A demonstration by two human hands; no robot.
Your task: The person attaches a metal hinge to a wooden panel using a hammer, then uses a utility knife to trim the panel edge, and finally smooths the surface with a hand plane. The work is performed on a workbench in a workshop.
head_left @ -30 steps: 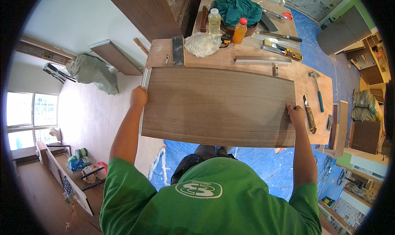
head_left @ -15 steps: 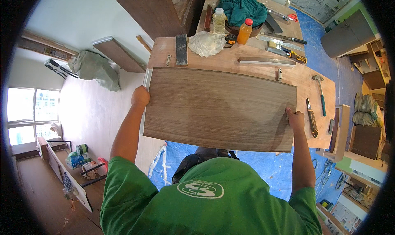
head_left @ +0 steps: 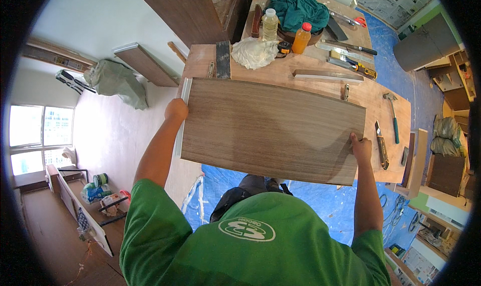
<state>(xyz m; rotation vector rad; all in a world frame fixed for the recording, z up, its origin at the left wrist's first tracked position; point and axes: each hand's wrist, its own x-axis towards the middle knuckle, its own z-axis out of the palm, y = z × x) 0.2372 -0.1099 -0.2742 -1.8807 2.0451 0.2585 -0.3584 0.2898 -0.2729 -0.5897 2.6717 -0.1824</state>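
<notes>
At the left end of the brown board (head_left: 270, 130), the left hand (head_left: 176, 109) is closed over the edge, its fingers mostly hidden, and has stayed on nearly the same spot over the past second. Between the two hands, the board has tipped clockwise in view, its right end lower; the table (head_left: 200, 59) has tipped alike, so much of this is likely the view turning. At the right end, the right hand (head_left: 362, 148) still pinches the board, thumb on top and fingers out of sight. The near right corner now sits further from the utility knife (head_left: 382, 146), so the board itself seems to have shifted slightly: held and adjusted, I judge, not let go. It lies over the table's near side, overhanging the blue sheet (head_left: 220, 178); whether it touches the tabletop I cannot tell. A pale strip (head_left: 186, 93) runs down its left edge, streaky brown grain runs lengthwise across the middle, and darker shading surrounds the right thumb.
</notes>
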